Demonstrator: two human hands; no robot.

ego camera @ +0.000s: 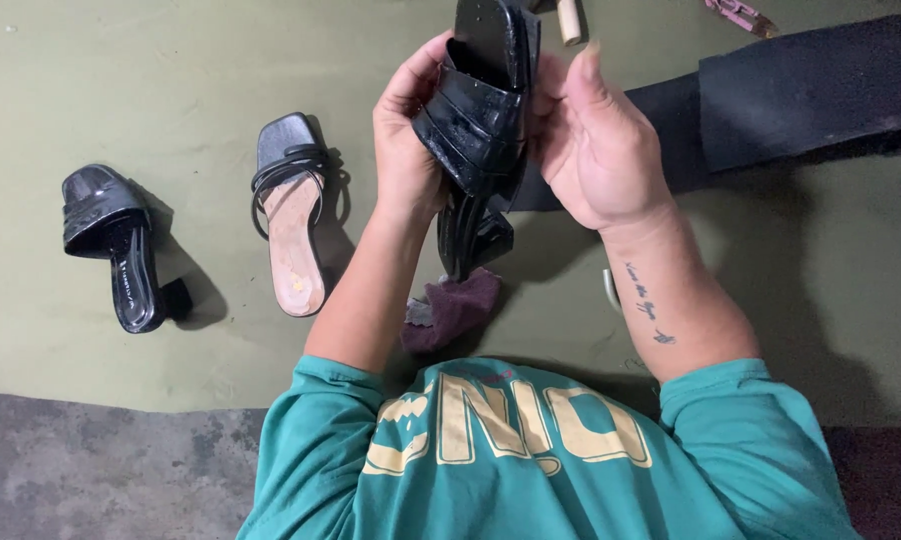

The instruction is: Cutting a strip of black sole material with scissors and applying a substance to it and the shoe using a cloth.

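Teal shirt (531, 470) fills the foreground; above it, the left hand (408, 140) and right hand (596, 140) clasp a black strappy heeled sandal (476, 110) between them. Two more sandals (116, 240) (293, 215) lie left on the green floor (121, 80).

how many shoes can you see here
3: a black heeled sandal held up in both hands, a strappy tan-insole sandal on the green floor, and a black mule further left. Others may lie out of view.
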